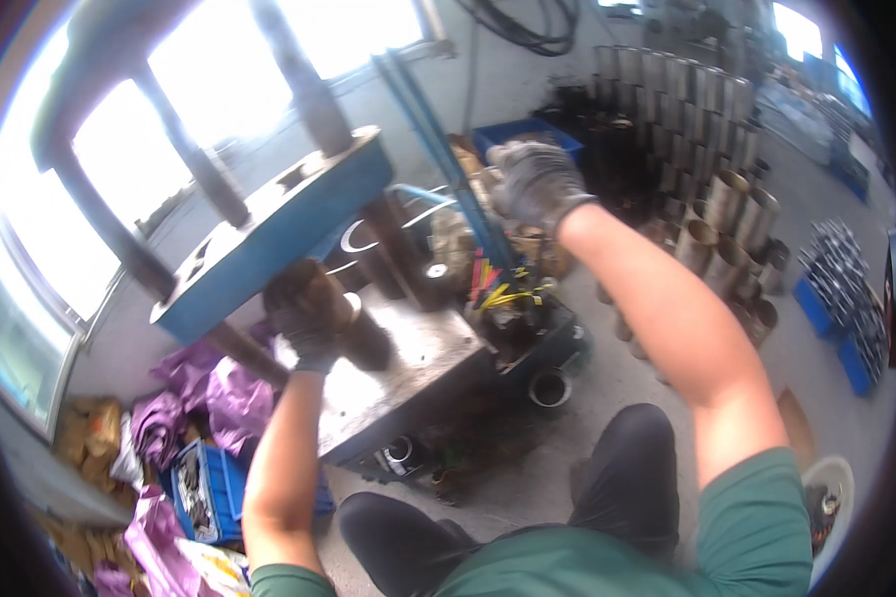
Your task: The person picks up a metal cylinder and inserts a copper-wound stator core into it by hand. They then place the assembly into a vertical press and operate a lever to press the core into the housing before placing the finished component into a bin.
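Note:
My left hand (307, 336), in a dark glove, reaches under the blue press plate (279, 234). Its fingers curl against a dark metal cylinder (363, 338) standing on the pale steel press bed (418, 368); part of the grip is blurred. My right hand (540, 184), gloved in grey, is raised on the far side, beside the slanting blue post (443, 149). Its fingers are closed, and whatever they hold is hidden. Thick steel columns (194, 164) pass through the plate.
Metal tubes (722, 204) stand in stacked rows at the right. Blue bins (851, 368) of metal parts lie farther right. Coloured wires (508, 294) hang beside the press bed. Purple sheeting (234, 403) and a blue crate (204, 488) are at the left.

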The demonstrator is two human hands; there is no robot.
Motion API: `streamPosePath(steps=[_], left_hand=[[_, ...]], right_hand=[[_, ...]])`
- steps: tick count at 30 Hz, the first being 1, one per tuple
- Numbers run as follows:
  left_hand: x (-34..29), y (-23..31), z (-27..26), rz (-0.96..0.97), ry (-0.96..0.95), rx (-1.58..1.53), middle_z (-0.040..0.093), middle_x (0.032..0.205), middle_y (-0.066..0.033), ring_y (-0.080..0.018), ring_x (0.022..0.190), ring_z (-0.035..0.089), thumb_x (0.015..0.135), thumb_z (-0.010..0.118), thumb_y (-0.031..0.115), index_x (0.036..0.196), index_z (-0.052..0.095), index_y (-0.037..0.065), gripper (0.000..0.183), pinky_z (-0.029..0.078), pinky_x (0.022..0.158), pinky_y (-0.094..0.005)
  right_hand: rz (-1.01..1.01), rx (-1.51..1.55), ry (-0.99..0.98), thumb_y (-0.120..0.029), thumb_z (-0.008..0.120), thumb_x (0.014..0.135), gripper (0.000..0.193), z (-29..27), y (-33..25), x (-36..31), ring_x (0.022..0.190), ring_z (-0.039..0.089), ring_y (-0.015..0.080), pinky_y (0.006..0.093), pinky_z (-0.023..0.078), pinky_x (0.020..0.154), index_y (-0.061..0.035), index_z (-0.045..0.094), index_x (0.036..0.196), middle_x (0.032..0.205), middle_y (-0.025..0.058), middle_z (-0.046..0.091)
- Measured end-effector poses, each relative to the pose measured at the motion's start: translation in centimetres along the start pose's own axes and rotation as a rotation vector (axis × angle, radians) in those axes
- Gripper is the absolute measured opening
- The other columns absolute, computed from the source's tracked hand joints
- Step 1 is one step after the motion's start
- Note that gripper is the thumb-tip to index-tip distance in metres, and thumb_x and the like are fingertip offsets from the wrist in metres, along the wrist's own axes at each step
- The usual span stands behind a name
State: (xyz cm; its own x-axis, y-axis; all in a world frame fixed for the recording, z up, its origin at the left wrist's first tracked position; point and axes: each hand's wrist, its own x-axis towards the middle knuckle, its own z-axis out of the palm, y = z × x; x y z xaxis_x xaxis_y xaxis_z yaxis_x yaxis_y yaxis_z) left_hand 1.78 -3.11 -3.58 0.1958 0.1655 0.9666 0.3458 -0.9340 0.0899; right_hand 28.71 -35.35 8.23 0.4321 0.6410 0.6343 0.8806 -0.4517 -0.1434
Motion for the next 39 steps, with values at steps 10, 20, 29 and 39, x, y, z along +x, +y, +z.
streamPosePath(steps=[10, 20, 29, 39], left_hand=[[4.0, -7.1, 1.8, 0.171, -0.434, 0.362, 0.073, 0.099, -0.0208, -0.0404, 0.093, 0.071, 0.108, 0.052, 0.040, 0.091, 0.070, 0.006, 0.042, 0.055, 0.077, -0.0520], [1.3, -2.5, 1.2, 0.003, -0.552, 0.286, 0.074, 0.096, -0.0173, -0.0387, 0.092, 0.072, 0.107, 0.055, 0.044, 0.100, 0.072, 0.010, 0.038, 0.055, 0.086, -0.0512], [5.0, -1.1, -1.2, -0.171, -0.982, 0.271, 0.074, 0.122, -0.0225, -0.0401, 0.118, 0.070, 0.087, 0.069, 0.035, 0.120, 0.072, 0.010, 0.042, 0.056, 0.104, -0.0502], [6.7, 1.4, -2.9, -0.257, -1.000, 0.294, 0.076, 0.121, -0.0154, -0.0336, 0.119, 0.071, 0.089, 0.071, 0.027, 0.117, 0.073, 0.011, 0.033, 0.055, 0.104, -0.0443]], right_hand=[[0.036, -0.039, -0.105, -0.026, 0.072, 0.096, 0.025, 1.1, -0.5, 0.8, 0.099, 0.080, 0.0309, 0.0435, 0.063, 0.082, -0.0051, 0.082, 0.105, 0.099, 0.0191, 0.081], [0.101, 0.049, -0.111, -0.026, 0.061, 0.099, 0.030, 1.3, -0.1, 0.8, 0.105, 0.079, 0.0317, 0.0435, 0.060, 0.094, -0.0063, 0.081, 0.109, 0.107, 0.0204, 0.080], [0.109, -0.036, -0.001, -0.032, 0.067, 0.092, 0.024, 0.5, -0.3, 0.0, 0.096, 0.073, 0.0389, 0.0495, 0.058, 0.090, -0.0089, 0.074, 0.095, 0.100, 0.0189, 0.075], [0.125, -0.173, -0.033, -0.025, 0.057, 0.100, 0.027, 0.6, 0.0, -0.1, 0.104, 0.074, 0.0369, 0.0485, 0.059, 0.096, -0.0069, 0.074, 0.109, 0.109, 0.0191, 0.077]])
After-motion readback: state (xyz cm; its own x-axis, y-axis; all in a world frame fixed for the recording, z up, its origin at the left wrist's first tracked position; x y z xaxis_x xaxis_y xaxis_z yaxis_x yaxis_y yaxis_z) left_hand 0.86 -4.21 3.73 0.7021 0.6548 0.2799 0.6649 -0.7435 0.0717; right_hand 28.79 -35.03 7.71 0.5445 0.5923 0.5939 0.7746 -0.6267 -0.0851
